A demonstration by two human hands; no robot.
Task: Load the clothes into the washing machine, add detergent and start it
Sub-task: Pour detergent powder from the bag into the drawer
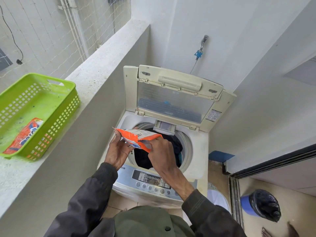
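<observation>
A white top-loading washing machine (199,147) stands with its lid (172,96) raised. Dark clothes (174,146) fill the drum. Over the drum's front left, my left hand (118,149) grips the left end of an orange and white detergent packet (136,136). My right hand (160,151) pinches the packet's right end, where the top looks torn open. The small detergent drawer (164,126) at the back of the drum opening is pulled out. The control panel (152,182) with its buttons lies below my wrists.
A green plastic basket (56,100) sits on the wall ledge at left, holding a second orange detergent packet (24,135). A tap (202,43) with a hose is on the back wall. A blue bin (246,205) with a black liner stands at the right, past a sliding door track.
</observation>
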